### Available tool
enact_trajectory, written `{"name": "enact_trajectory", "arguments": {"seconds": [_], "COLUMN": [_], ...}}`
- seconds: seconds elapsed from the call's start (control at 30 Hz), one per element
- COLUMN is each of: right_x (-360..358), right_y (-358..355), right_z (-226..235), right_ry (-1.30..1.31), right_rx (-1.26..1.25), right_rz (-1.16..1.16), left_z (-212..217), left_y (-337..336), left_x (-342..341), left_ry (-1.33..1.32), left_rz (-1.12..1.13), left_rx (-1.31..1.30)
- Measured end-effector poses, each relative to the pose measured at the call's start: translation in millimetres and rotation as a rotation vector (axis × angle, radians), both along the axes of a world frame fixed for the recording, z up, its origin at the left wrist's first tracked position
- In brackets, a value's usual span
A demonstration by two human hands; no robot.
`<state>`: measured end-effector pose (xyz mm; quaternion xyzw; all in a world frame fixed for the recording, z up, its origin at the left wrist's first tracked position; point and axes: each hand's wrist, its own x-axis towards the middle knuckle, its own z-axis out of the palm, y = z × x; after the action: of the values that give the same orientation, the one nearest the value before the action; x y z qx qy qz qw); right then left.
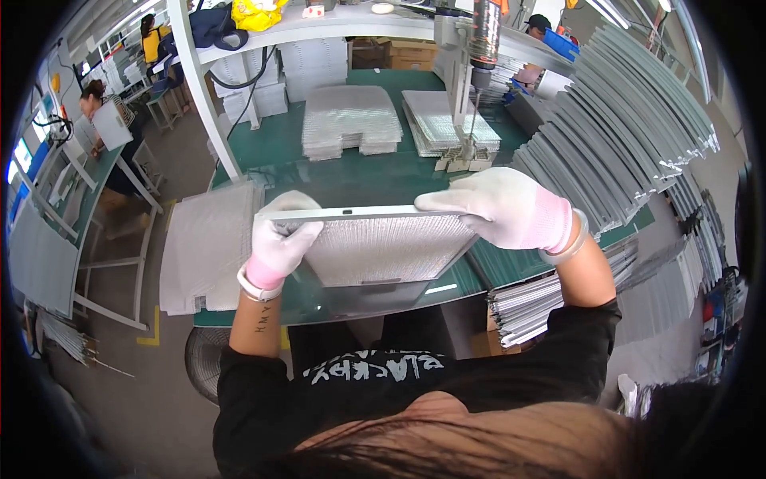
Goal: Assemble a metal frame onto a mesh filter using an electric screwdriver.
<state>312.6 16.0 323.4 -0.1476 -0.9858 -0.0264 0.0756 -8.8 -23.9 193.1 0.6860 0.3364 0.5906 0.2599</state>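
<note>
Flat rect. mesh filter panel w/ metal frame, tilted above green bench. Left hand clamps its left edge, fingers curled; right hand grips top-right corner, palm down.

Bright, even overhead light; tube fixtures glow along the upper rim, left of the white shelf post. Shadows soft and short, darkest under the green workbench edge nearest the camera. Mild glare on the metal frame of the mesh filter panel and on the glossy bench patch just below it. White gloves near clipping. Heavy fisheye: the shelf post and the stacked frames right of it bow outward. Black vignette at all corners. Centre sharp; the rim goes soft, people far left of the post slightly smeared. Hair at the bottom edge is out of focus.
</note>
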Motion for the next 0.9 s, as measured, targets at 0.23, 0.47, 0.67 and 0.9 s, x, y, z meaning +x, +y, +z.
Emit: {"name": "enact_trajectory", "arguments": {"seconds": [0.23, 0.47, 0.67, 0.9], "right_x": [-39, -45, -45, -43], "right_y": [8, 11, 7, 14], "right_z": [-21, -18, -12, -17], "right_ry": [0.362, 0.279, 0.201, 0.234], "right_rx": [-0.096, -0.176, -0.171, -0.137], "right_rz": [0.169, 0.228, 0.087, 0.123], "left_z": [-20, -28, -25, -21], "left_y": [4, 12, 16, 16], "left_x": [10, 28, 25, 27], "left_ry": [-0.107, -0.449, -0.215, -0.013], "left_rz": [0.101, 0.408, 0.648, 0.814], "left_rx": [0.238, 0.374, 0.443, 0.490]}}
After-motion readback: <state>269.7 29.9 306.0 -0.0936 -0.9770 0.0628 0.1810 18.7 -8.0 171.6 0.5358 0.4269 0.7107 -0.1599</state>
